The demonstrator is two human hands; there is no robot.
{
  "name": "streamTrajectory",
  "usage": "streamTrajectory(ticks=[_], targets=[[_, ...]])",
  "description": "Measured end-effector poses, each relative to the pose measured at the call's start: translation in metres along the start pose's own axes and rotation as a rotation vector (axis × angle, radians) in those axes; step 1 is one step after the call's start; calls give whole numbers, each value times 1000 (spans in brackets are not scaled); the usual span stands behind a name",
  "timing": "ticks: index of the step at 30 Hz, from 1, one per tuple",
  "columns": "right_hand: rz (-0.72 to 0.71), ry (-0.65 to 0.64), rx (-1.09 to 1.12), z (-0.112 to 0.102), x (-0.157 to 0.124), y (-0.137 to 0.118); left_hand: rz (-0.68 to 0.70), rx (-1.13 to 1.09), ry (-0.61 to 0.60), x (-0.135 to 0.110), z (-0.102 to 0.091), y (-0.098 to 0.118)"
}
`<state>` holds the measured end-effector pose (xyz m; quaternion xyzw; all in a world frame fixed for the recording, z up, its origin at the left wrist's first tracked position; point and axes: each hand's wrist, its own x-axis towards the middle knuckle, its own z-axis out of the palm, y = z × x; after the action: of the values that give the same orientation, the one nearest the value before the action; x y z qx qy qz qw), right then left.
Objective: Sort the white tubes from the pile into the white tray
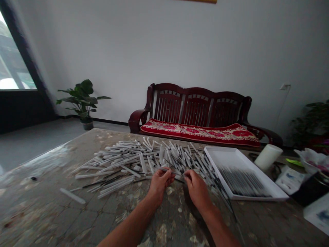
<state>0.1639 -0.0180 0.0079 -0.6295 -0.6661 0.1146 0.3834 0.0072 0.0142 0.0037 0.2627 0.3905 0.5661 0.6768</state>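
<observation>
A wide heap of white pen barrels and thin dark refills (pixel 144 157) lies spread over the marbled tabletop (pixel 77 212). My left hand (pixel 159 181) is at the heap's near edge, its fingers curled round a white pen barrel. My right hand (pixel 196 187) is just beside it, fingers pinched on a thin dark piece that runs toward the left hand. Both forearms reach in from the bottom of the view. A white tray (pixel 267 195) to the right holds a row of dark finished pens (pixel 241 181).
A white cylinder (pixel 267 157) stands behind the tray. Small boxes and a bag (pixel 312 161) crowd the right table edge. One stray white barrel (pixel 72 196) lies at the left. Beyond the table stand a dark wooden bench (pixel 197 116) with a red cushion and a potted plant (pixel 83 101).
</observation>
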Motion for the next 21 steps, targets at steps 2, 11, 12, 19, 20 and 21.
streamTrajectory(ticks=[2, 11, 12, 19, 20, 21], targets=[[-4, -4, 33, 1, 0, -1, -3, 6, -4, 0, 0, -1], [-103, 18, 86, 7, -1, -1, 0, 24, -27, 1, 2, -4], [-103, 25, 88, 7, -1, -2, 0, 27, -28, 1, 2, -4], [-101, 36, 161, 6, 2, -6, 28, 64, -32, 0, 3, -1], [-77, 26, 183, 5, 3, -7, 42, 74, -42, 0, 3, 0], [-43, 12, 211, 5, 4, -7, 55, 83, -54, -1, 4, 1]])
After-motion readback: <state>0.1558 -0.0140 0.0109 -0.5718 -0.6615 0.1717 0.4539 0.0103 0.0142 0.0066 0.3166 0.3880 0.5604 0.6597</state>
